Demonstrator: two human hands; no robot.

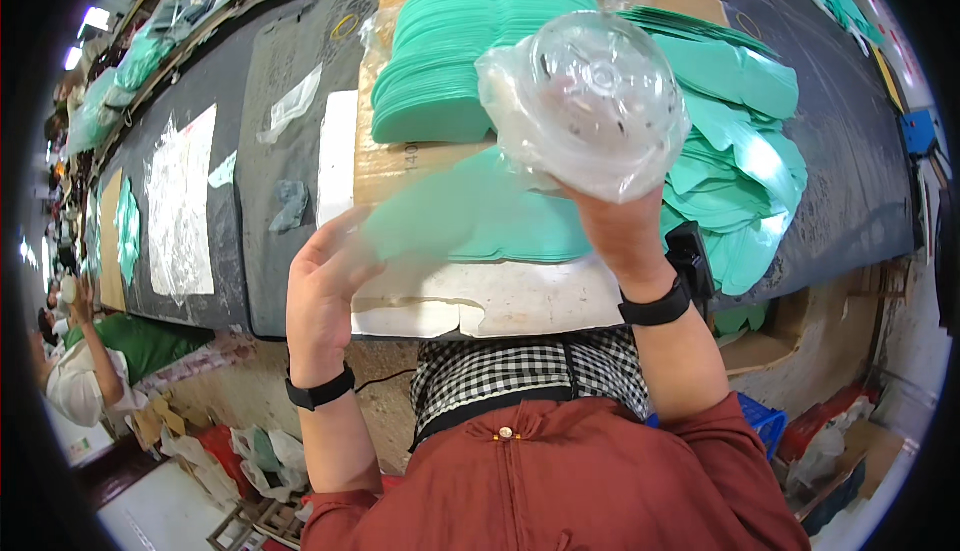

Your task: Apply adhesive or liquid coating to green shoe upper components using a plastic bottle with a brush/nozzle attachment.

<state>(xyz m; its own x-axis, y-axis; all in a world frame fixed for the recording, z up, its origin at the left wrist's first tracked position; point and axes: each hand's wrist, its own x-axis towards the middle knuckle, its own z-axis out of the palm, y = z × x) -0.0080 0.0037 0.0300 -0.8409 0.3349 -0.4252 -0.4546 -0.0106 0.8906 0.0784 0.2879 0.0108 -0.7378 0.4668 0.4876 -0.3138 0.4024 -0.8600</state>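
Note:
My left hand [335, 276] pinches the near-left end of a thin green insole-shaped sheet [430, 206], which is smeared by motion and spans toward the right. My right hand [622, 226] grips a clear plastic dome [603, 76] wrapped in crinkled film; its fingers are mostly hidden beneath. Just below the moving sheet, a low pile of green insoles [535, 236] lies near the table's front edge. A tall, neat stack of green insoles [430, 81] stands behind, left of the dome. Looser green insoles [735, 181] fan out right of my right hand.
Cardboard [410, 166] and a white board [500, 301] lie under the stacks on the dark table [840, 191]. Film scraps [292, 101] and a film-covered white sheet [183, 206] lie left. Another person [90, 371] sits at far left. A black device [690, 256] is beside my right wrist.

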